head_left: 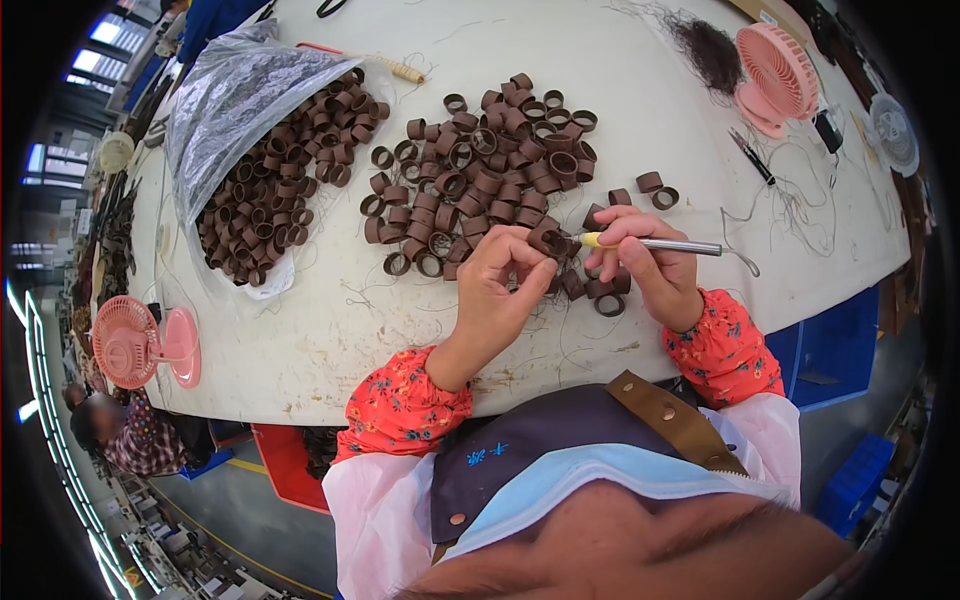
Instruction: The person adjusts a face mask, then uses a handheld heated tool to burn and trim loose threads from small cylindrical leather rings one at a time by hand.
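My left hand (502, 282) pinches a brown ring (549, 238) between thumb and fingers, above the table's near side. In my right hand (652, 262) is a pen-like tool with a metal shaft (682, 246) and a yellow front part (592, 240). Its front end points at the ring and appears to meet it; the exact contact is too small to tell. A cord-like loop (742, 262) trails from the tool's back end. Just beyond both hands lies a loose pile of brown rings (490, 180), with a few strays (650, 182) to its right.
A clear plastic bag (225, 95) spills more rings at the left. Pink fans (775, 75) (128, 342) stand at the far right and near left. Dark thread (708, 52), a black-handled tool (752, 158) and thin cords lie at the right. A blue bin (825, 350) sits below the table edge.
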The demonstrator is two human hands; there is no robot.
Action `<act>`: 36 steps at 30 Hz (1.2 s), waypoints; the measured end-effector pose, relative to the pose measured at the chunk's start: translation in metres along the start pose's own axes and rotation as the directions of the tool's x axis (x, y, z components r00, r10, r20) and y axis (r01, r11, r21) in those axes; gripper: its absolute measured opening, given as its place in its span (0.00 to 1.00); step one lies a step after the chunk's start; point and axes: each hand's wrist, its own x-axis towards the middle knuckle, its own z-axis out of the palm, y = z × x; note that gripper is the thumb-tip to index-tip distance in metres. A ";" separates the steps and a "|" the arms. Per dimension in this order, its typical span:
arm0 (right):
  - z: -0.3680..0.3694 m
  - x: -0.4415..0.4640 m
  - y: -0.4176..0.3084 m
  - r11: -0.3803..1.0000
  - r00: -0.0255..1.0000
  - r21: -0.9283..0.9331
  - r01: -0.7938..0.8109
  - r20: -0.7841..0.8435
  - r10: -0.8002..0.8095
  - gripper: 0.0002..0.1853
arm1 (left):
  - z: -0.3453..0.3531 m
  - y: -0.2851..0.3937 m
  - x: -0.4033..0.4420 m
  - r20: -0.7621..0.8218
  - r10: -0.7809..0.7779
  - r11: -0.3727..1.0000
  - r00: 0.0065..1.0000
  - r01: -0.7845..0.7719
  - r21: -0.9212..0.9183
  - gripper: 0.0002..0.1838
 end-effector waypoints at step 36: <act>0.014 0.008 -0.001 0.902 0.980 -0.386 0.193 0.117 -0.159 0.22 | -0.002 0.004 0.000 0.164 0.400 0.659 0.902 -0.407 0.632 0.16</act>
